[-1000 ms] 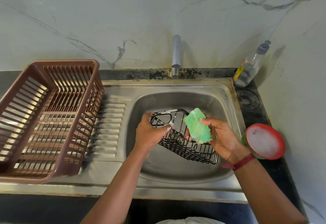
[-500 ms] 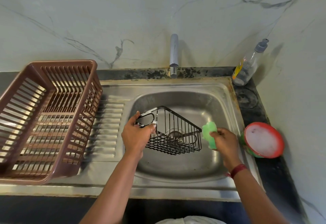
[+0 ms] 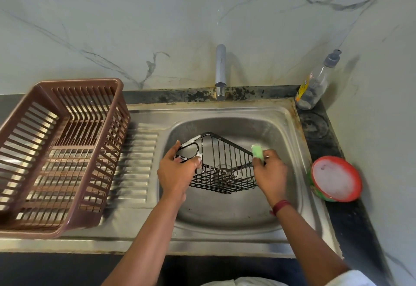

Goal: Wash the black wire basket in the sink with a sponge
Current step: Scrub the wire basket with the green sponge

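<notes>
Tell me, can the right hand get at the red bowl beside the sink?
Probably yes. The red bowl stands on the counter just right of the right hand, only the sink rim between them; that hand holds the green sponge, though.

A steel sink [image 3: 225,220] is set into a dark stone counter [image 3: 353,225]. A brown slatted plastic crate [image 3: 81,82] stands on the ribbed drainboard [image 3: 137,162] at the left. On the counter right of the sink sit a red-rimmed tub [image 3: 358,184] of white paste and, in the back corner, a clear pump bottle [image 3: 314,88]
</notes>
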Tool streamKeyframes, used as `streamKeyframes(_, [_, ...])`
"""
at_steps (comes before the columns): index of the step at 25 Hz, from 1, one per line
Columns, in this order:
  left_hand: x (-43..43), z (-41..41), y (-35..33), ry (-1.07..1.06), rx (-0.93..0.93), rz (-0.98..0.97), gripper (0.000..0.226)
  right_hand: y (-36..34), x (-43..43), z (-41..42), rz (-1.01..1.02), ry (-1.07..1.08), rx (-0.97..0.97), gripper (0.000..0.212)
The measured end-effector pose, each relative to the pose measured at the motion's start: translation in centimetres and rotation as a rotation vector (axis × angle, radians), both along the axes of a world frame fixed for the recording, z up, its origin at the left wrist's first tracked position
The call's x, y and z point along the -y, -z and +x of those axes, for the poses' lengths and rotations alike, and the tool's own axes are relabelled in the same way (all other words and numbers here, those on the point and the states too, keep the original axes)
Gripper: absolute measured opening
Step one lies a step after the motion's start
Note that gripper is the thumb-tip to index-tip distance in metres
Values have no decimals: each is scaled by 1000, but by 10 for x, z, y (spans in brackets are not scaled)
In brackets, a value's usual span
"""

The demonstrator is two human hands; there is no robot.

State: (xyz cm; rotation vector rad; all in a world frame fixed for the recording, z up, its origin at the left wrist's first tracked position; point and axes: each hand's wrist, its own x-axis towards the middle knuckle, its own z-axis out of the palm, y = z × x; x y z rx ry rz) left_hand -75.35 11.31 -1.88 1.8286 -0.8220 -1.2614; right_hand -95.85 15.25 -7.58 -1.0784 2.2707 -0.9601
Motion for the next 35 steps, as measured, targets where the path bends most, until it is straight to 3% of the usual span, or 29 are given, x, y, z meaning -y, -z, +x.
streamKeyframes(7, [-6, -8, 3, 14, 101, -9, 94, -48, 3, 60, -404, -336, -182, 24])
streamKeyframes(10, [-7, -5, 5, 21, 126, -12, 92, -54, -2, 68, -486, -488, -326, 33])
streamKeyframes(16, [-4, 2, 8, -34, 27, 12, 83, -32, -24, 49, -521, -723, -581, 47])
streamKeyframes(22, [1, 12, 7, -129, -97, 43, 58, 9, -31, -1, -354, -625, -600, 44])
streamKeyframes(26, [8, 20, 10, -162, -130, 33, 58, 18, -25, -32, -101, -367, -281, 34])
streamKeyframes(27, [9, 22, 11, -159, -141, 32, 57, 18, -22, -38, -41, -234, -94, 29])
streamKeyframes(30, [11, 26, 10, -139, -222, 27, 54, 20, -13, -58, 44, 143, 776, 14])
streamKeyframes(31, [11, 27, 10, -132, -251, 31, 53, 18, -13, -64, 73, 188, 966, 19])
streamKeyframes(33, [13, 29, 13, -126, -302, 31, 50, 14, -13, -72, 83, 208, 1178, 38])
streamKeyframes(35, [15, 33, 16, -98, -333, 37, 45, 5, -11, -74, 12, 173, 1353, 42])
